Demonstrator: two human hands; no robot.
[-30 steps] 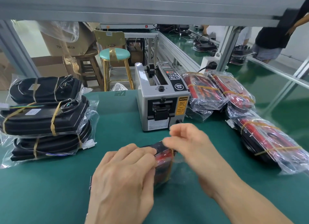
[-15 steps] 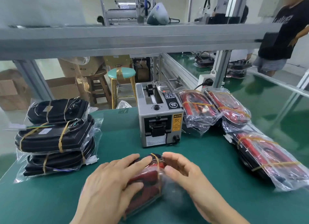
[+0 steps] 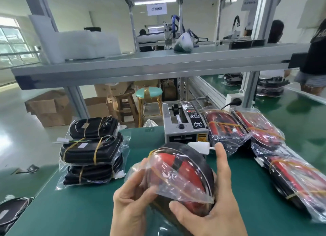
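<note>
Head view — dispenser behind bagged bundle

A grey automatic tape dispenser stands mid-frame on the green worktop. Left of it sits a stack of black bagged bundles tied with yellow bands, and at the right lie bagged red bundles. Behind, a teal-topped stool stands beside a wooden stool, with cardboard boxes on the floor at left. An aluminium shelf spans the frame above.
</note>
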